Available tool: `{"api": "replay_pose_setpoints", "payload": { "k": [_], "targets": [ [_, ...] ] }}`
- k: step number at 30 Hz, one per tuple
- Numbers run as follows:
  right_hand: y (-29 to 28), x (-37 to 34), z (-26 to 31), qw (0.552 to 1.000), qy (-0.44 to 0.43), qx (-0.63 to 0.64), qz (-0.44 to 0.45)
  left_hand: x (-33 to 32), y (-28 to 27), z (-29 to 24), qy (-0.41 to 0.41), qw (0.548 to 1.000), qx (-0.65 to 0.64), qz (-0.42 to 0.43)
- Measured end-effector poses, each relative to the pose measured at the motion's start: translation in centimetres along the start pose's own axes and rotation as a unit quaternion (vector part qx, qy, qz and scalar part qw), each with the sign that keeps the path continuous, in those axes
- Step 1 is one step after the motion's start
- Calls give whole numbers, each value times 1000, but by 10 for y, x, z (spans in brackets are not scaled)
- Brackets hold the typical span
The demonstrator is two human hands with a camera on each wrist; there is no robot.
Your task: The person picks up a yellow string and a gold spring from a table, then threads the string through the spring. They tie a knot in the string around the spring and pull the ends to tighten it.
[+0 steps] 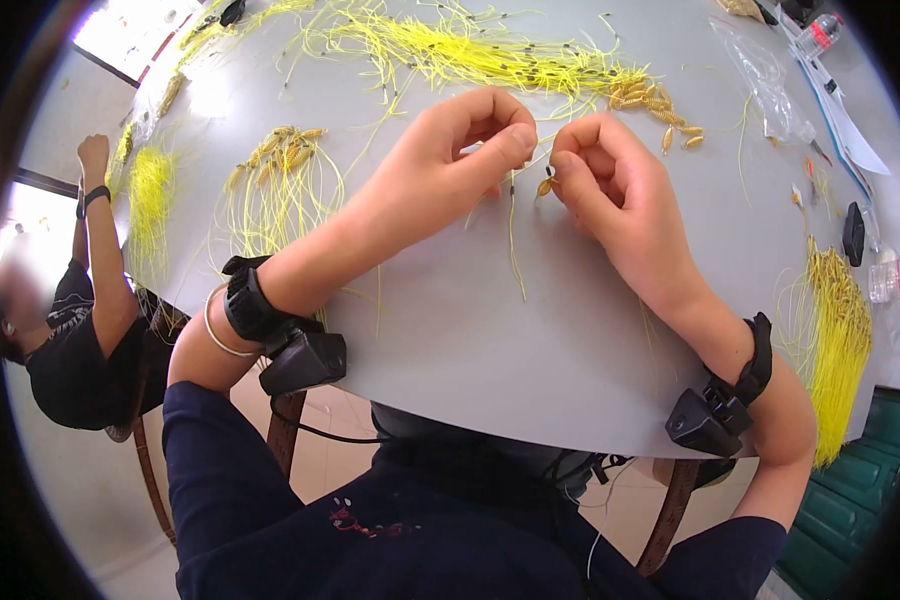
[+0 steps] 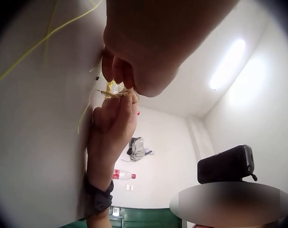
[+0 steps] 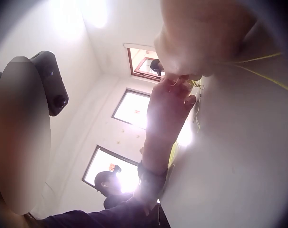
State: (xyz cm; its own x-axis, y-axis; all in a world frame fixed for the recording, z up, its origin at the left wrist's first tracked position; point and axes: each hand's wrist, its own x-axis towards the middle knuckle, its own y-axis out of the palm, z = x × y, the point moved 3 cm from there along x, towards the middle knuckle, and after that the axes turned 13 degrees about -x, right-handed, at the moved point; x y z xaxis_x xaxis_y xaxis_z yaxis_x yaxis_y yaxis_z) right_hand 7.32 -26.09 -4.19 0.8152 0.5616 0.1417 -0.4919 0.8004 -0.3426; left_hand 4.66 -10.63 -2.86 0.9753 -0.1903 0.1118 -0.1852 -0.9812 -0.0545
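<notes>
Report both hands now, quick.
Left hand: closed, fingers pinching what looks like a thin yellow line.
Right hand: closed, fingers pinching a small gold coil.

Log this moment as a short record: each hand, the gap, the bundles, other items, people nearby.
left hand: seems to pinch a yellow line
right hand: pinches a small gold coil
gap: fingertips close, hands apart
bundles: yellow lines with gold coils; far bundle, left bundle, right bundle
other items: clear bag, upper right of grey table
people nearby: person at left, forearm raised
</notes>
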Motion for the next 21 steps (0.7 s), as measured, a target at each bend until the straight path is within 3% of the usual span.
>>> {"api": "replay_pose_setpoints", "payload": {
  "k": [2, 12, 14, 15, 17, 21],
  "targets": [
    [0, 0, 1, 1000, 1, 7, 0, 0, 0, 1, -40, 998, -37, -8],
    [-1, 1, 1, 999, -7, 33, -22, 1, -6, 2, -64, 993, -94, 3],
    [0, 2, 1, 999, -13, 41, -24, 3, -9, 3, -80, 968, -235, 17],
    [0, 1, 0, 998, -19, 48, -27, 5, -13, 5, -81, 968, -235, 17],
    [-1, 0, 3, 998, -20, 53, -22, 7, -16, 8, -55, 950, -300, 64],
    [-2, -1, 7, 994, -50, 96, -32, 7, -8, 4, 7, 970, -241, 38]
  ]
}}
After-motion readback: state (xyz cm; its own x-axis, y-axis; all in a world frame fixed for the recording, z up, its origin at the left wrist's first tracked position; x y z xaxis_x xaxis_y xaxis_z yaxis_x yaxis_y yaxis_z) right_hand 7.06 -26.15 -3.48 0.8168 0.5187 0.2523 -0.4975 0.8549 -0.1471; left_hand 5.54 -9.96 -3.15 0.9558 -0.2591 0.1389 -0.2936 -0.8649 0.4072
